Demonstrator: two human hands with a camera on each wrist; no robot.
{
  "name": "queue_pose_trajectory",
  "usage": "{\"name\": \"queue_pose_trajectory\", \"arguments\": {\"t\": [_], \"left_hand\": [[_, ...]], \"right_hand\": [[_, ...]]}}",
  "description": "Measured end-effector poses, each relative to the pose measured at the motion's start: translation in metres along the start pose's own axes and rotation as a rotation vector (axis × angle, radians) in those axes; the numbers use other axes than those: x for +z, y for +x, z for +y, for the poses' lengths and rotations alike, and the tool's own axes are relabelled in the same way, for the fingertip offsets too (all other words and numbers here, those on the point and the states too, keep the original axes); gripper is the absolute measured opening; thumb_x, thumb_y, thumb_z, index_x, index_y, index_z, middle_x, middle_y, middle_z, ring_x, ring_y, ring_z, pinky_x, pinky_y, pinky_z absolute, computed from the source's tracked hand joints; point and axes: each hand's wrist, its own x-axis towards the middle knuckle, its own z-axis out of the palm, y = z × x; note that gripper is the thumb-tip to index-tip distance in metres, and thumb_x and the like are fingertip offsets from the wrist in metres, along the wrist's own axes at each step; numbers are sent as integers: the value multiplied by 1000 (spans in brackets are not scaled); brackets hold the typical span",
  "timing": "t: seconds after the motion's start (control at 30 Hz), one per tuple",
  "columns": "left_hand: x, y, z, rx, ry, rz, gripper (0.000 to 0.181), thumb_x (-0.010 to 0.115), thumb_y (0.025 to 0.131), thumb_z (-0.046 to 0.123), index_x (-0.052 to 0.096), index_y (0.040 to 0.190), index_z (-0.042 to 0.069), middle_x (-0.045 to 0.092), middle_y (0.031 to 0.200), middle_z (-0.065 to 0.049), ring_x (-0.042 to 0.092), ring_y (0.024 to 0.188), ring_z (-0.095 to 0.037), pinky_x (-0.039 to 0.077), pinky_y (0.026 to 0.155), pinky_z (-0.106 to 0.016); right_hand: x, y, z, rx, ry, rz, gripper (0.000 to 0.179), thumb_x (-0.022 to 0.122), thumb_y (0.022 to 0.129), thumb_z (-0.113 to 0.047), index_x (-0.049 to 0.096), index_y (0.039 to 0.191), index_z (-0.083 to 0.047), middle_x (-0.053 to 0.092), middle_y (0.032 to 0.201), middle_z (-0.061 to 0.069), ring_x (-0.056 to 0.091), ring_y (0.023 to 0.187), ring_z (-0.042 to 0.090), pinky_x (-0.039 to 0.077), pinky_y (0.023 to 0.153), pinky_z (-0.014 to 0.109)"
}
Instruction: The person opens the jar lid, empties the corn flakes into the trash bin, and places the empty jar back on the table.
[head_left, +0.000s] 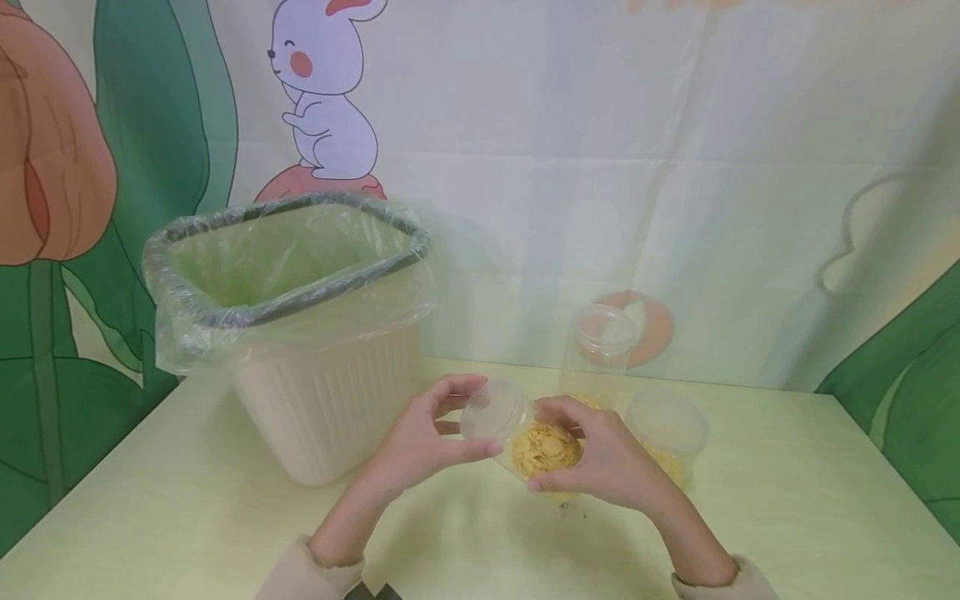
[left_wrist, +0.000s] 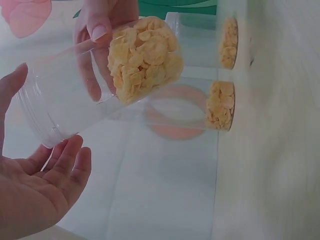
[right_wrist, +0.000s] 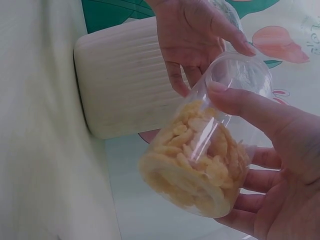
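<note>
A clear plastic jar (left_wrist: 67, 100) with yellow flakes (left_wrist: 142, 60) in its base is held in the air between both hands, tilted with its mouth end toward the left. My right hand (head_left: 603, 454) grips the jar round its flake-filled lower part, thumb along the near side. At the mouth end, my left hand (head_left: 427, 437) spans the ridged rim, thumb on one side and fingertips on the other. The right wrist view shows the flakes (right_wrist: 195, 155) heaped toward the jar's bottom.
Two more clear jars stand behind the right hand: a tall jar (head_left: 606, 337) and another jar (head_left: 667, 417), both with flakes low down. At left stands a cream ribbed bin (head_left: 330, 400) with a plastic bag over its dark rim. A printed cloth (head_left: 525, 208) hangs behind the table (head_left: 787, 500).
</note>
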Motion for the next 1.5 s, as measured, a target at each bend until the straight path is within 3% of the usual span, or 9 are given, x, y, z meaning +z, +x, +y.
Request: {"name": "queue_pose_trajectory", "arguments": {"t": [0.13,0.3,0.47,0.6,0.8,1.0,1.13,1.37,1.5], "left_hand": [[-3,-1,1,24,-26,-54,70,78,71,14,43,131,7,48,130,-8,48,116,-25,44,91,-42],[-9,0,1,105,-99,-154,72,72,73,2,37,137,5,41,138,-11,40,125,-27,42,93,-45],[-10,0,1,126,-109,-187,68,68,75,0,38,136,2,41,139,-11,39,126,-28,41,94,-46],[-9,-1,2,103,-74,-157,68,71,74,3,40,135,3,43,137,-11,42,123,-27,42,94,-44],[-4,0,0,47,-15,-39,65,76,72,10,46,130,4,51,127,-12,49,116,-25,44,92,-40],[1,0,-2,14,-12,26,63,78,70,13,49,125,4,55,121,-11,52,110,-24,46,89,-41],[-2,-1,-1,34,-13,-26,69,78,70,12,44,129,5,50,128,-9,49,115,-26,45,89,-41],[-11,-2,1,154,-73,-175,75,71,73,0,35,138,4,38,141,-10,38,126,-27,43,91,-45],[-13,-2,1,164,-64,-194,70,69,74,-1,37,136,1,40,139,-13,39,125,-29,43,92,-44]], "right_hand": [[0,0,0,11,-4,1,70,84,60,-31,56,119,-6,62,111,5,58,98,19,48,85,39],[0,-1,-1,16,3,-8,70,84,60,-33,56,118,-7,62,112,5,58,99,19,47,86,40],[0,-1,-1,12,10,-19,70,83,61,-36,56,119,-7,61,113,5,58,100,19,47,87,41],[-1,-1,0,6,10,-17,69,83,61,-35,56,118,-6,62,112,5,58,99,19,47,86,39],[-1,-1,-1,17,2,-6,70,84,61,-32,56,119,-6,62,112,5,58,99,20,48,86,39],[-1,-1,-1,25,6,-7,70,84,61,-32,55,119,-6,62,112,6,58,100,21,47,87,41],[-1,-1,-1,21,-1,-5,70,84,60,-33,56,119,-7,62,111,5,58,99,20,47,86,40],[-1,-1,-2,6,5,-20,70,83,61,-35,56,119,-7,62,111,4,58,98,19,47,86,40],[-1,0,-2,9,2,-28,70,83,61,-36,55,119,-7,62,111,5,58,99,19,47,87,41]]}}
